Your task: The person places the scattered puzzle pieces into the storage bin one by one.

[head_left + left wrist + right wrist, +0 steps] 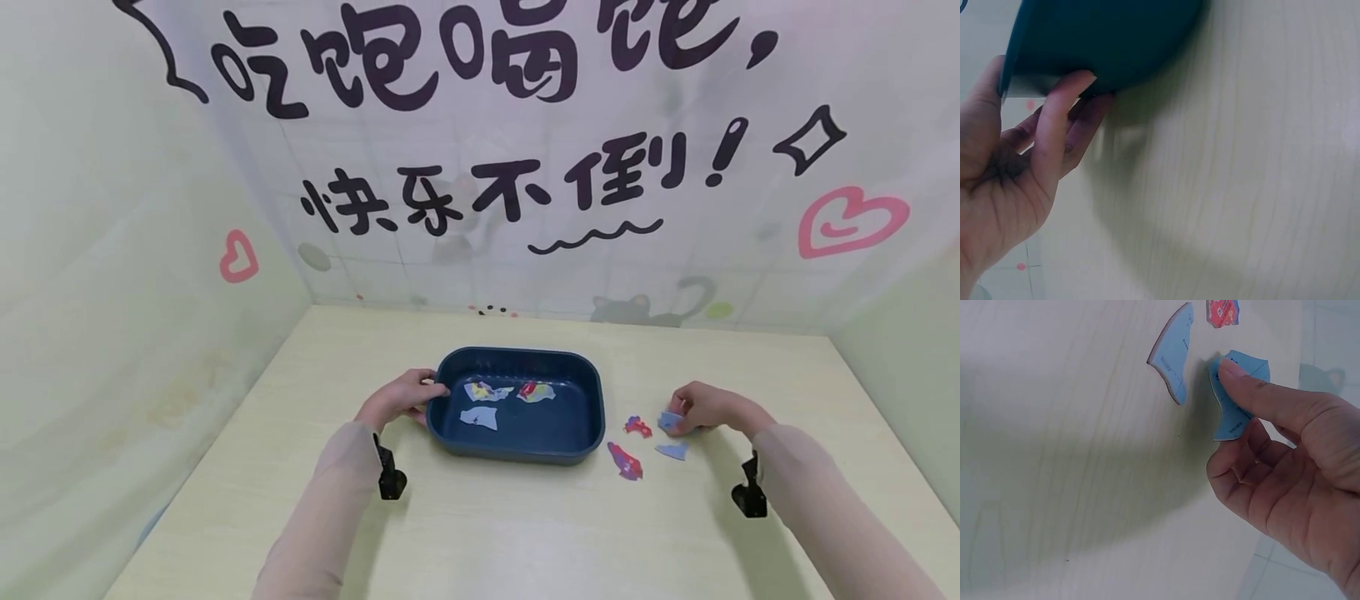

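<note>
A dark blue rectangular tray (517, 454) with rounded corners stands on the table. My left hand (402, 394) grips its left end, the thumb over the rim and the fingers on the outer side; the left wrist view shows this hand (1035, 137) from below. To the right of the tray, my right hand (701, 407) pinches a flat light-blue puzzle piece (1241, 365) between thumb and fingers. Beside it on the table lie another blue piece (672, 451), a small red piece (637, 427) and a longer red-purple piece (626, 462).
Three irregular pieces lie apart inside the tray: a yellow and pale one (483, 391), a red and yellow one (535, 391) and a pale blue one (479, 417). The light wooden table (510, 533) meets a printed fabric wall (465, 275) at the back.
</note>
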Available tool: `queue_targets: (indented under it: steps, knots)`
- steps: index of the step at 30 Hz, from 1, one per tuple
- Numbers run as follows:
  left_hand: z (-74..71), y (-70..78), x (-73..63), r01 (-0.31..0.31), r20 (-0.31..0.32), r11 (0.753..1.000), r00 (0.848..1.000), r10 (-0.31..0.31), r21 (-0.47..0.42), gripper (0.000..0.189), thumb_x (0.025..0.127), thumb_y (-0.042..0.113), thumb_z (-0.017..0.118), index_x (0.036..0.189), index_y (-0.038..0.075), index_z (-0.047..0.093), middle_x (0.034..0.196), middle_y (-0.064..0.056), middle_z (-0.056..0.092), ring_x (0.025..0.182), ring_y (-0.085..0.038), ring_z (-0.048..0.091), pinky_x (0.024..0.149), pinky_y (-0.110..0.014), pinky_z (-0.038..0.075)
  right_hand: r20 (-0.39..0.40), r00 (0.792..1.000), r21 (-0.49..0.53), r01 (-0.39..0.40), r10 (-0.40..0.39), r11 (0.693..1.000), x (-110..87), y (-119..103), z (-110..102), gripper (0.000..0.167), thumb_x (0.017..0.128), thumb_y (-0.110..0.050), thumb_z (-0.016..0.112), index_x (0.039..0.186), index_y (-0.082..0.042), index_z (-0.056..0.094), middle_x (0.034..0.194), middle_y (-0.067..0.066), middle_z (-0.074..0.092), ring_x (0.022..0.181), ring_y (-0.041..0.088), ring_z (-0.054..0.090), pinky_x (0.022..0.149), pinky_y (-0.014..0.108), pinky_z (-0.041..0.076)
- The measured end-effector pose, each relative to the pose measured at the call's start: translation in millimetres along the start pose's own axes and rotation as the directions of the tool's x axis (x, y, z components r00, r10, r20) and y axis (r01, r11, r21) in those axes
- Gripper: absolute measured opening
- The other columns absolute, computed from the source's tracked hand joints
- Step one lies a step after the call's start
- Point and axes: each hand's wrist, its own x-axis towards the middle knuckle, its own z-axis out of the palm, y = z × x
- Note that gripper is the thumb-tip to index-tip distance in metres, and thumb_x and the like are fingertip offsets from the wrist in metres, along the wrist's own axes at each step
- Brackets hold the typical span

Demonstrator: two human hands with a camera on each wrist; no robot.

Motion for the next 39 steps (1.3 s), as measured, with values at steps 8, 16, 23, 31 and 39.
queue_targets:
  steps: [8, 16, 23, 31, 39]
  knots:
    - [-0.6, -1.3, -1.0, -0.008, -0.004, 1.0, 1.0, 0.008, -0.005, 0.049, 0.088, 0.024, 0.056, 0.129, 0.001, 0.041, 0.107, -0.016, 0.059, 0.07, -0.013, 0.059, 0.057, -0.028, 0.054, 0.101, 0.992, 0.054, 0.069, -0.074, 0.996, -3.2, -11.2, -14.8, 0.021, 0.08, -0.015, 0.068, 0.076, 0.002, 0.057, 0.062, -0.005, 0.044, 0.057, 0.008, 0.04, 0.053, 0.02, 0.04]
    - [0.0, -6.7, -0.9, -0.015, -0.009, 1.0, 1.0, 0.015, -0.014, 0.044, 0.089, 0.024, 0.055, 0.125, 0.001, 0.044, 0.104, -0.014, 0.06, 0.07, -0.013, 0.06, 0.056, -0.027, 0.054, 0.171, 0.979, 0.016, 0.112, -0.113, 0.994, -2.5, -40.8, -25.5, 0.023, 0.079, -0.016, 0.07, 0.079, 0.006, 0.063, 0.061, -0.006, 0.051, 0.059, 0.008, 0.044, 0.057, 0.022, 0.049]
    - [0.3, -6.8, -1.2, -0.002, -0.017, 1.0, 1.0, 0.002, -0.018, 0.045, 0.088, 0.024, 0.056, 0.125, 0.001, 0.044, 0.102, -0.014, 0.06, 0.07, -0.013, 0.06, 0.056, -0.027, 0.054, 0.222, 0.967, -0.038, 0.135, -0.123, 0.99, 0.5, -63.3, -30.4, 0.022, 0.082, -0.017, 0.066, 0.08, 0.005, 0.065, 0.065, -0.004, 0.054, 0.062, 0.009, 0.046, 0.063, 0.025, 0.053]
    - [0.1, -6.6, -0.5, -0.011, -0.022, 1.0, 1.0, 0.011, -0.016, 0.049, 0.089, 0.023, 0.055, 0.13, 0.0, 0.041, 0.1, -0.014, 0.063, 0.068, -0.013, 0.062, 0.059, -0.029, 0.055, 0.227, 0.956, -0.064, 0.204, -0.185, 0.977, 11.5, -89.8, -31.2, 0.02, 0.087, -0.015, 0.06, 0.088, 0.005, 0.064, 0.07, -0.003, 0.057, 0.067, 0.011, 0.05, 0.068, 0.025, 0.052]
    - [2.2, -4.3, 0.5, 0.0, -0.029, 1.0, 1.0, 0.0, -0.017, 0.051, 0.088, 0.024, 0.056, 0.131, 0.001, 0.04, 0.101, -0.014, 0.062, 0.068, -0.013, 0.061, 0.057, -0.028, 0.055, 0.171, 0.966, -0.092, 0.213, -0.196, 0.973, 29.0, -119.3, -13.0, 0.015, 0.085, -0.015, 0.063, 0.085, 0.001, 0.062, 0.07, 0.0, 0.058, 0.066, 0.012, 0.05, 0.065, 0.024, 0.052]
